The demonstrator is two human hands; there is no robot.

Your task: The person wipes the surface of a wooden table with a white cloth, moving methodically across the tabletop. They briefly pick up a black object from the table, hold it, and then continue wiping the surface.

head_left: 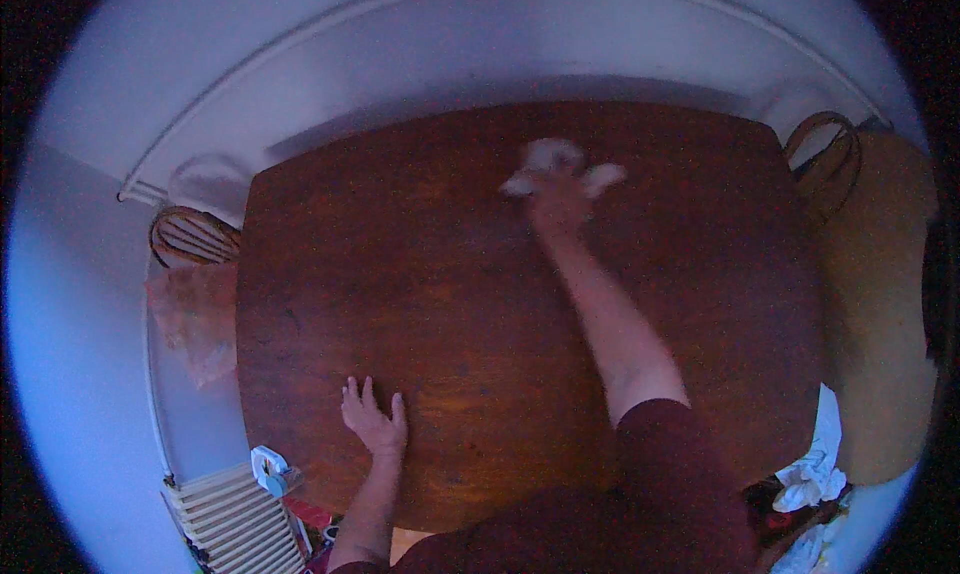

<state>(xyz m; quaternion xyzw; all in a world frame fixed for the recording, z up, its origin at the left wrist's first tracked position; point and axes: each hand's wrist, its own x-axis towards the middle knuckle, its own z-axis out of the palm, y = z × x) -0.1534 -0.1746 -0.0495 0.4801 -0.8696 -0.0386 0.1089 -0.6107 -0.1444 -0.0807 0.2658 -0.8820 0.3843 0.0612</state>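
A dark brown wooden table [470, 304] spreads out in front of me. My right hand [565, 206], arm stretched far forward, presses a crumpled white cloth [553, 156] against the tabletop toward the far side. Hand and cloth are both a little blurred, and the cloth sticks out past the fingers on either side. My left hand [374, 419] lies flat on the near left part of the table, its fingers apart and nothing in it.
A chair with a curved wooden back [190, 236] stands left of the table; another curved chair back [835, 159] is at the far right. A white ribbed radiator [240, 519] is at lower left. Crumpled white paper or plastic [812, 479] lies by the near right corner. A wall rises behind the table.
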